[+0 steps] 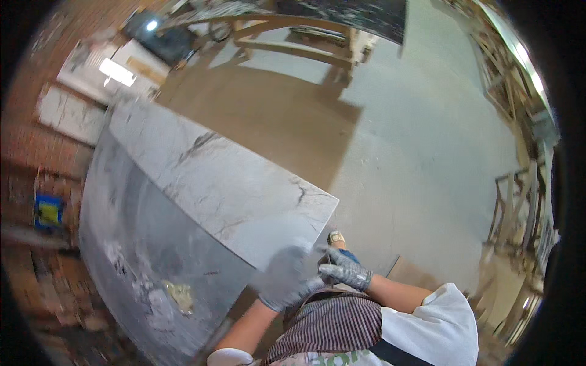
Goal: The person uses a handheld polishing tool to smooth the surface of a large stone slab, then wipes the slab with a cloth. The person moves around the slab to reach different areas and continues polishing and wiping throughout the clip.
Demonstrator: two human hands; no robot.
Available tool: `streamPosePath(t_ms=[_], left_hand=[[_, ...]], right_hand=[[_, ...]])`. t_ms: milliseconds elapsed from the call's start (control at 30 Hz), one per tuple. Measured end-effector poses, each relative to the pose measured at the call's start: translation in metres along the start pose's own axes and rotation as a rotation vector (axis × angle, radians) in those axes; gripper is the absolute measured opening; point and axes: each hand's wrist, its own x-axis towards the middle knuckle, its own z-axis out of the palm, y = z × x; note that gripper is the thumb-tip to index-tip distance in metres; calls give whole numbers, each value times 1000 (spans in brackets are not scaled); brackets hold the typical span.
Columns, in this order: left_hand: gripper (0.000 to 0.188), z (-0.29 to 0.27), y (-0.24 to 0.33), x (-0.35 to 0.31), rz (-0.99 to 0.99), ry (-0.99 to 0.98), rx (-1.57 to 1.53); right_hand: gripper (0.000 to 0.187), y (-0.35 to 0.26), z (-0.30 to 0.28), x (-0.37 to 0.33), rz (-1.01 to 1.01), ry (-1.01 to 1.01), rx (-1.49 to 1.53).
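Observation:
Both my hands wear grey gloves and are close together in front of my striped apron [332,320], at the near corner of a slab. My left hand [290,291] reaches toward the right one, its fingers smeared and partly hidden. Beside it, over the slab's corner, is a blurred, rounded grey shape [282,267]; I cannot tell what it is. My right hand [348,272] points left with fingers curled around something small and dark that I cannot make out. The long white slab with grey veins [223,183] lies along the right side of a grey worktable [177,235].
A crumpled yellowish piece [180,297] and white residue lie on the worktable. More pale slabs [72,114] stand beyond its far end. A wooden trestle [293,52] is across the floor, wooden frames [519,201] line the right, and a brick wall [27,140] the left.

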Motion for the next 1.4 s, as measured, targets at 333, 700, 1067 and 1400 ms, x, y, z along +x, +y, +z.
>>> streamPosePath(t_ms=[333, 700, 1067, 1400], left_hand=[[79, 7, -130, -11, -12, -51, 438], [77, 11, -139, -12, 5, -118, 495], [79, 6, -134, -7, -31, -156, 472], [80, 0, -128, -6, -111, -193, 465]], right_hand=[[84, 18, 46, 95, -353, 1170, -250], [74, -20, 10, 83, -13, 1107, -247], [75, 4, 48, 93, -245, 1212, -498], [74, 7, 60, 96, -101, 1083, -343]])
